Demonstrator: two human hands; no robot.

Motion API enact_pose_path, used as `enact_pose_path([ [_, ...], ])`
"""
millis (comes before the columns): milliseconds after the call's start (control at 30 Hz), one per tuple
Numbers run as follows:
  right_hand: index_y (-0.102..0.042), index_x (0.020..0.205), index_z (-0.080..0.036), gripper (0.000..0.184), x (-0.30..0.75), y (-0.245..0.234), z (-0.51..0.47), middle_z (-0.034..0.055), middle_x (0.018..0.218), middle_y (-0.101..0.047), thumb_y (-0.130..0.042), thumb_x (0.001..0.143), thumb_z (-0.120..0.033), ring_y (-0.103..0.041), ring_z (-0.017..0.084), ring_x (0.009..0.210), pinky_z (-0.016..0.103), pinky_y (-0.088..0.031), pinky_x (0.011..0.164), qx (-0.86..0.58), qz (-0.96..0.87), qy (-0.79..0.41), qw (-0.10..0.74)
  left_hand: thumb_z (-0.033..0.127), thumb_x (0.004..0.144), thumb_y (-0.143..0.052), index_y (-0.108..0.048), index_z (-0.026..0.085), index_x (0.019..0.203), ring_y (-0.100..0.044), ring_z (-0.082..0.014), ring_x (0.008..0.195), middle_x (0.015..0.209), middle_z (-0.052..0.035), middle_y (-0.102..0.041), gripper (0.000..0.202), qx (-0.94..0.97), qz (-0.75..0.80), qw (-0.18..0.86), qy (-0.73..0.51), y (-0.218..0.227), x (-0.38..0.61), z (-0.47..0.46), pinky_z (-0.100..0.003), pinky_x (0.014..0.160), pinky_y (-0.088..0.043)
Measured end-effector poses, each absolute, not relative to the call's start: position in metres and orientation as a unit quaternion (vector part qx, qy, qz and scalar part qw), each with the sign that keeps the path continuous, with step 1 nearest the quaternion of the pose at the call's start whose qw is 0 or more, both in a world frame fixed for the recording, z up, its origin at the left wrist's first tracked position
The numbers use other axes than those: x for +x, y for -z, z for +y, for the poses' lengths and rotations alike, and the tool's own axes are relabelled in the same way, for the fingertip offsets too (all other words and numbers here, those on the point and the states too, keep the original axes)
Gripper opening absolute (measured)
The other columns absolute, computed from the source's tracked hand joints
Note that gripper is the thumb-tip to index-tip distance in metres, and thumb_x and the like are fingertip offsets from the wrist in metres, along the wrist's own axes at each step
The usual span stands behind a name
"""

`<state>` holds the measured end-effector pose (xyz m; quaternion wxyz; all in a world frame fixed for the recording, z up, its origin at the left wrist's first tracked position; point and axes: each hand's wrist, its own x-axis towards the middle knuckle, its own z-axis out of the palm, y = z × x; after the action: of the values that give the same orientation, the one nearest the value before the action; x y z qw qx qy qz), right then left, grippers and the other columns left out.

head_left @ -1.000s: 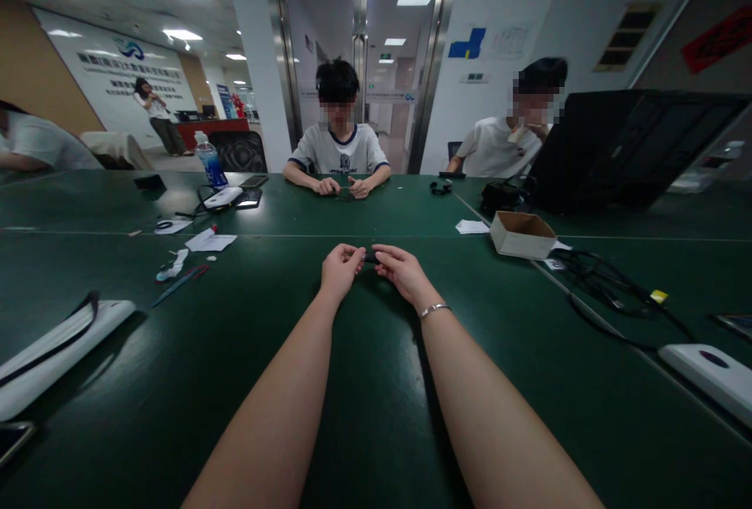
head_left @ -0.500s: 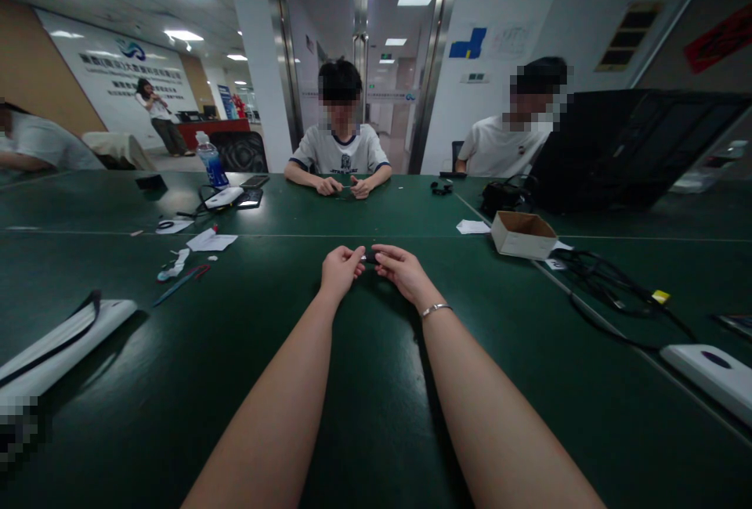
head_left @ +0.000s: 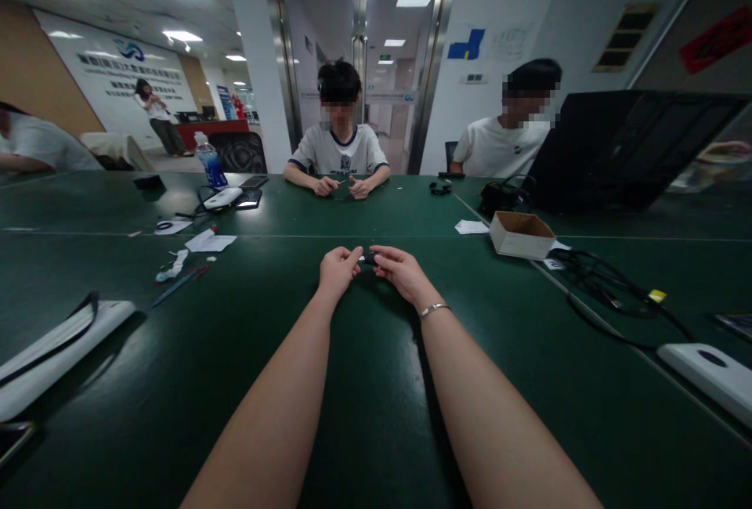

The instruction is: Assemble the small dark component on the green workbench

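In the head view, both my hands meet over the middle of the green table (head_left: 370, 384). Between them is a small black object with a shiny, silvery left end (head_left: 368, 258); its exact kind is too small to make out. My left hand (head_left: 339, 271) pinches the silvery end with thumb and fingers. The black end sits in the closed fingertips of my right hand (head_left: 402, 271), whose wrist carries a silver bracelet (head_left: 435, 310). Fingers partly hide the object.
A cardboard box (head_left: 520, 244), black cables (head_left: 611, 282) and a white device (head_left: 708, 376) lie to the right. Leftward are paper scraps (head_left: 210, 241), tweezers-like blue tool (head_left: 179, 286), a bottle (head_left: 210, 160) and a long white case (head_left: 67, 348). A person (head_left: 338, 145) sits opposite.
My hands keep their grip on the small object, with barely any movement. The hands of the person opposite have come slightly further apart. The view has shifted a little.
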<state>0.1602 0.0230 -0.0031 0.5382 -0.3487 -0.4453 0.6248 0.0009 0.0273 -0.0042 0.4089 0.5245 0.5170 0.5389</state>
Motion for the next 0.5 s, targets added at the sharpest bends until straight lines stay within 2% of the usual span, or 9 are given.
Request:
enact_pose_path([
  [267, -0.076, 0.093, -0.017, 0.030, 0.1589, 0.0029, 0.0232, 0.0042, 0.083, -0.070, -0.083, 0.064, -0.017, -0.061, 0.010, 0.063, 0.021, -0.053, 0.061, -0.347, -0.447, -0.622, 0.541, 0.048, 0.078, -0.066, -0.055, 0.016, 0.066, -0.050, -0.0102, 0.047, 0.054, -0.0002, -0.058, 0.035, 0.537, 0.519, 0.403, -0.529, 0.0078, -0.0008, 0.0288, -0.021, 0.047, -0.038],
  [500, -0.075, 0.093, -0.016, 0.028, 0.1583, 0.0012, 0.0226, 0.0027, 0.075, -0.068, -0.082, 0.066, -0.017, -0.060, 0.010, 0.061, 0.021, -0.052, 0.059, -0.351, -0.435, -0.621, 0.550, 0.042, 0.072, -0.072, -0.057, 0.015, 0.074, -0.053, -0.0105, 0.052, 0.057, 0.0004, -0.057, 0.030, 0.517, 0.474, 0.442, -0.559, 0.0056, 0.0049, 0.0282, -0.020, 0.049, -0.040],
])
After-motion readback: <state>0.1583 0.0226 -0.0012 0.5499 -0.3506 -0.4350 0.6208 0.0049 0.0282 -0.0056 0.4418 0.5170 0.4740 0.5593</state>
